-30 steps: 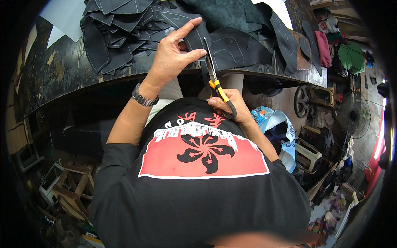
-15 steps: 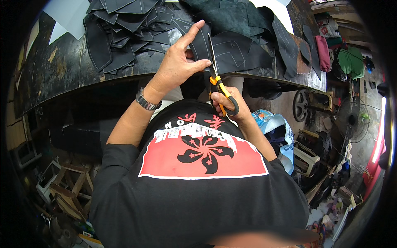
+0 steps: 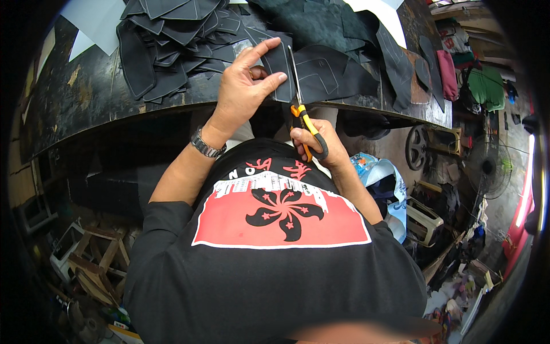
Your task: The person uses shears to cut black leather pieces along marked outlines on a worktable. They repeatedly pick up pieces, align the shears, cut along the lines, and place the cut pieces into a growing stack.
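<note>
Left of hands: bare bench [image 3: 86, 103] top, open for a hand.
Ahead, left: heap [image 3: 172, 34] of dark cut pieces blocks the way.
Ahead, right: more dark pieces [image 3: 355, 63] cover the bench to its far end.
Between hands: scissors [image 3: 301, 109] point away, blades over the held piece [image 3: 281, 63], close beside the left hand [image 3: 246, 92].
Near edge: bench rim meets the body; right hand [image 3: 312, 143] sits below it.
</note>
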### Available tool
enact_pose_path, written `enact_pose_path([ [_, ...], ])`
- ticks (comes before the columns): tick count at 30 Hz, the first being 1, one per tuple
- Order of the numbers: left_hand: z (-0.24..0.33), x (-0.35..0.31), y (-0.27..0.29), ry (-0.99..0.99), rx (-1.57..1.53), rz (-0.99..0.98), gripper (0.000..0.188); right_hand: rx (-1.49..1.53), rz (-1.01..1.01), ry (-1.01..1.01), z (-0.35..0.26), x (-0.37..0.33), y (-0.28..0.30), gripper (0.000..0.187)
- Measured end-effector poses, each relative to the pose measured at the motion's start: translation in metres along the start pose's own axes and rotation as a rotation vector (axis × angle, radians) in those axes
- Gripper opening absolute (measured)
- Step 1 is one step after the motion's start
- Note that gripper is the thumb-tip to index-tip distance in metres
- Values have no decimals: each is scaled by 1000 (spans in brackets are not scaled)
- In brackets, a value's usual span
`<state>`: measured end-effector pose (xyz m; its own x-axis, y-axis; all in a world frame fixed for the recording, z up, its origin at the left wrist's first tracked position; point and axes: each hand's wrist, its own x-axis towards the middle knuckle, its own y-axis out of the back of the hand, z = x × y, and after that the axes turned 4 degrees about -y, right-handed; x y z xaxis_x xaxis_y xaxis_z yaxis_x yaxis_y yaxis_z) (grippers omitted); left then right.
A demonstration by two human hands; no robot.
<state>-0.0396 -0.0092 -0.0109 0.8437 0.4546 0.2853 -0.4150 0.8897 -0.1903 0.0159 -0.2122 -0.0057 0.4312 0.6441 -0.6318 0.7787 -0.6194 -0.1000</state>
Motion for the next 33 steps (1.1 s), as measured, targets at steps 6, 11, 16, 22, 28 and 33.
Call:
enact_pose_path([
  [6, 0, -5, -5, -40, 98, -24, 59, 102, -43, 92, -6, 2, 0, 36],
  [11, -1, -5, -5, -45, 65, -7, 59, -3, 49, 66, -2, -1, -5, 35],
  [16, 1, -3, -6, -38, 113, -15, 60, -25, 65, 46, -3, -4, -5, 35],
  [22, 10, -4, -6, -13, 105, -96, 62, 35, 2, 84, -11, 2, 3, 34],
  [28, 10, -9, -9, 48, 71, -98, 61, 42, 18, 92, -4, 4, -3, 34],
  [33, -6, -4, -7, -68, 123, -8, 51, -18, 68, 66, 3, 4, -5, 34],
])
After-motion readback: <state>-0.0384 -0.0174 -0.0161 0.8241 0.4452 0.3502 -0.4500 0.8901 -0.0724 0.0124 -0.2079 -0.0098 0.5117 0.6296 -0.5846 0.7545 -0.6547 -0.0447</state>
